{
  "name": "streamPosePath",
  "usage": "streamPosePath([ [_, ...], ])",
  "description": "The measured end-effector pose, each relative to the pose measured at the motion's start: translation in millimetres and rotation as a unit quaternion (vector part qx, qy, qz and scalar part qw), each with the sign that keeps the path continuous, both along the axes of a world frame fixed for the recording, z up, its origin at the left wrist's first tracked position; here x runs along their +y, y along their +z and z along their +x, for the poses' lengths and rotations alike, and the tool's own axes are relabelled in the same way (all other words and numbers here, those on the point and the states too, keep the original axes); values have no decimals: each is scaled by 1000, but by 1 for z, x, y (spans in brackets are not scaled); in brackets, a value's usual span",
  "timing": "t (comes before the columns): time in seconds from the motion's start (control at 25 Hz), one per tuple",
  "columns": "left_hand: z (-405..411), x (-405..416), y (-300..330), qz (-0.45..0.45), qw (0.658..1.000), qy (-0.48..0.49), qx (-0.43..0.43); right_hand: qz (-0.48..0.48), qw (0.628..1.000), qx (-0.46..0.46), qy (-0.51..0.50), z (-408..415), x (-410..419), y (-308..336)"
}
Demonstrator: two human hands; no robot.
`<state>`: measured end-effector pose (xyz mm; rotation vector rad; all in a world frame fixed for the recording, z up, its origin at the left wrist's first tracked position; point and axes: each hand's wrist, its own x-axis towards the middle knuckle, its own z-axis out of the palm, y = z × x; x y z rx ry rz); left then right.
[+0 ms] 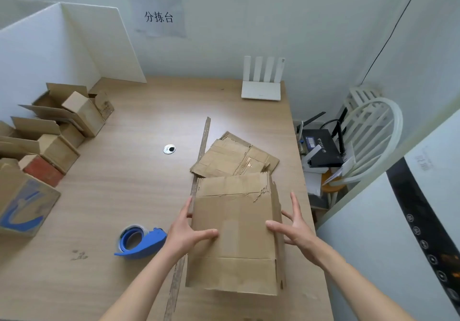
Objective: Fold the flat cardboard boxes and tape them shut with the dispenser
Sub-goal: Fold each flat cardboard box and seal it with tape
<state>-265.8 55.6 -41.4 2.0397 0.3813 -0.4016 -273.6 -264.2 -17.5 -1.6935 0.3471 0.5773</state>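
Between the two hands, a flattened cardboard box lies on the wooden table, near edge toward the person. Left hand: fingers straight along the left edge, thumb pressed flat on the top face. Right hand: fingers spread at the right edge, thumb on the top face; whether the fingertips touch the edge cannot be told. Neither hand pinches the board.

Assessment: the board looks light, stiff across its panels and willing to bend only at the creases. The far flap is torn and ragged, so it is likely weak. Best hold is on the side folds, squeezing inward to open the sleeve.

Left of the left hand, just apart, sits the blue tape dispenser. Beyond the fingertips lies a stack of flat boxes.
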Motion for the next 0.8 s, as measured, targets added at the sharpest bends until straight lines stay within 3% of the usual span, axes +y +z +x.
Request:
streamPosePath([
  [0.16,-14,3,15,-75,996,28,31,-25,993,-32,111,3,-18,34],
  [0.4,-31,-13,41,-158,985,33,-51,-105,959,-131,229,-5,-17,55],
  [0.8,-51,-15,47,-71,980,35,-181,-110,958,-206,166,-33,3,45],
])
